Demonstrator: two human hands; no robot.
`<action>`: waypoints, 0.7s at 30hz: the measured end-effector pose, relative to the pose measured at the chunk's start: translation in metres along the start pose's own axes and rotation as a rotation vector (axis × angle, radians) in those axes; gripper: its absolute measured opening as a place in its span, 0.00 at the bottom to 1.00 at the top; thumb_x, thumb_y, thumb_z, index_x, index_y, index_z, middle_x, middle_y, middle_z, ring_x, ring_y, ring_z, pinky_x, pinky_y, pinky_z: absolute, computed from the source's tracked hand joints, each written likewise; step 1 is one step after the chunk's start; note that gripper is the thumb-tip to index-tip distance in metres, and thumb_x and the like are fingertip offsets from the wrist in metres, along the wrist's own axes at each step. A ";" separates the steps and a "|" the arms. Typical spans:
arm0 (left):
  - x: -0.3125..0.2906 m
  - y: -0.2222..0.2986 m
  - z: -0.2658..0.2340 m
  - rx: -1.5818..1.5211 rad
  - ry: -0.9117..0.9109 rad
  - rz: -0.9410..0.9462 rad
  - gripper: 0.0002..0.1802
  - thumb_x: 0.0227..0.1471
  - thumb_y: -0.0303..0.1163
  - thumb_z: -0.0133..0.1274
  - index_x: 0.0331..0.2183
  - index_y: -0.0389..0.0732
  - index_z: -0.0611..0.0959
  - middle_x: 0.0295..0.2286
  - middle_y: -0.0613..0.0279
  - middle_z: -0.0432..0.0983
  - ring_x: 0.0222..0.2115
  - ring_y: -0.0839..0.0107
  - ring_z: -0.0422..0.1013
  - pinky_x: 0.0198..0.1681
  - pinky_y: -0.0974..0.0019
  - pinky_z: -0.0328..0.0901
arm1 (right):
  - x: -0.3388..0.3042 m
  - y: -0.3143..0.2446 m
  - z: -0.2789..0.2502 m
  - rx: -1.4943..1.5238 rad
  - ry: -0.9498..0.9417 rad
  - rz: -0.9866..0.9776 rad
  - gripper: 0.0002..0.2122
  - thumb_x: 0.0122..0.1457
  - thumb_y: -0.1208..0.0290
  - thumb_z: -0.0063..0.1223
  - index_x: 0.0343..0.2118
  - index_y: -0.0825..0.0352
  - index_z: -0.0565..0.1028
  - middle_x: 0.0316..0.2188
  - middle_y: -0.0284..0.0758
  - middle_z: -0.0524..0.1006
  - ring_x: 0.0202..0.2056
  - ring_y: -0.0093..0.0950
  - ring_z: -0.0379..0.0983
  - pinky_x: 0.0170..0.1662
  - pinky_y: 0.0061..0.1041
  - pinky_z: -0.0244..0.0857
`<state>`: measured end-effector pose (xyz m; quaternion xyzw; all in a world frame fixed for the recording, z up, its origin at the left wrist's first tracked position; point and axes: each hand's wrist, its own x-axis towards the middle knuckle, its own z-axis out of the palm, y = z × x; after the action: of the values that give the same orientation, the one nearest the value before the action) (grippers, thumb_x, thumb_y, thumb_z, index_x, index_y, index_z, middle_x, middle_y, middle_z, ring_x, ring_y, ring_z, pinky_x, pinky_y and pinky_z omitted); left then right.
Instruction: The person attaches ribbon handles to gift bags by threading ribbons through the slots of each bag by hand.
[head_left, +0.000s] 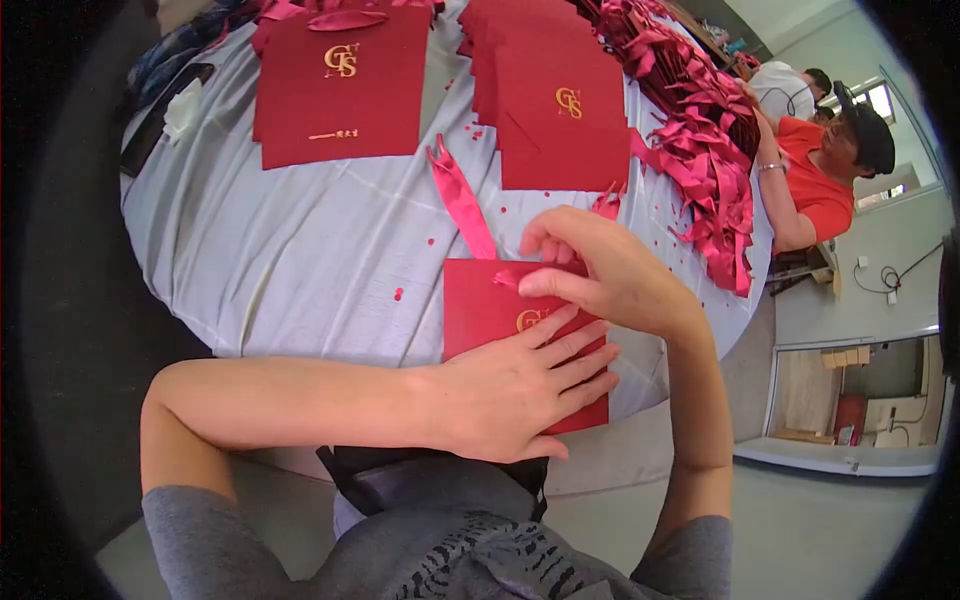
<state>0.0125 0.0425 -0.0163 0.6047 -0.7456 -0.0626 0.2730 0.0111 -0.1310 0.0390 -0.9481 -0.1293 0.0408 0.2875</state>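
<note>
A red paper bag [470,300] with gold lettering lies flat at the table's near edge. My left hand [520,385] rests palm down across its lower part, fingers spread and holding nothing. Above it, my right hand [610,270] bends over the bag's top edge with thumb and fingers pinched together. A short end of pink ribbon [506,279] shows at the thumb tip; the rest of the grip is hidden by the hand. A long pink ribbon strip [463,205] with a notched end lies on the cloth just beyond the bag's top edge.
A white cloth [320,260] covers the round table. Stacks of red bags, one at the left [345,110] and another at the middle [565,145], lie farther back. A heap of ribboned bags [700,190] lines the right edge, where another person [815,180] sits. Small red discs [399,294] are scattered about.
</note>
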 end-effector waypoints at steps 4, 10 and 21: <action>-0.001 0.000 0.005 0.040 0.075 0.035 0.39 0.47 0.53 0.50 0.52 0.32 0.67 0.54 0.47 0.59 0.58 0.52 0.51 0.61 0.49 0.43 | 0.001 -0.002 -0.005 0.129 -0.123 0.096 0.10 0.50 0.70 0.59 0.31 0.69 0.72 0.23 0.32 0.68 0.25 0.23 0.64 0.29 0.21 0.60; -0.001 0.014 -0.014 0.359 0.001 0.067 0.39 0.46 0.52 0.49 0.53 0.35 0.65 0.55 0.48 0.58 0.58 0.52 0.51 0.61 0.46 0.41 | 0.014 -0.018 -0.033 -0.055 -0.167 -0.176 0.09 0.47 0.72 0.61 0.27 0.68 0.73 0.27 0.31 0.70 0.29 0.23 0.66 0.30 0.21 0.59; -0.050 0.005 -0.090 0.536 0.373 -0.289 0.37 0.39 0.35 0.59 0.53 0.41 0.67 0.51 0.52 0.62 0.56 0.52 0.55 0.59 0.46 0.47 | 0.144 -0.085 -0.063 -0.266 0.469 -0.478 0.15 0.45 0.63 0.61 0.31 0.70 0.76 0.25 0.40 0.77 0.29 0.35 0.73 0.35 0.30 0.65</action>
<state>0.0574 0.1118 0.0450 0.7551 -0.5797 0.2086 0.2242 0.1405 -0.0578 0.1379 -0.9039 -0.2819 -0.2634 0.1848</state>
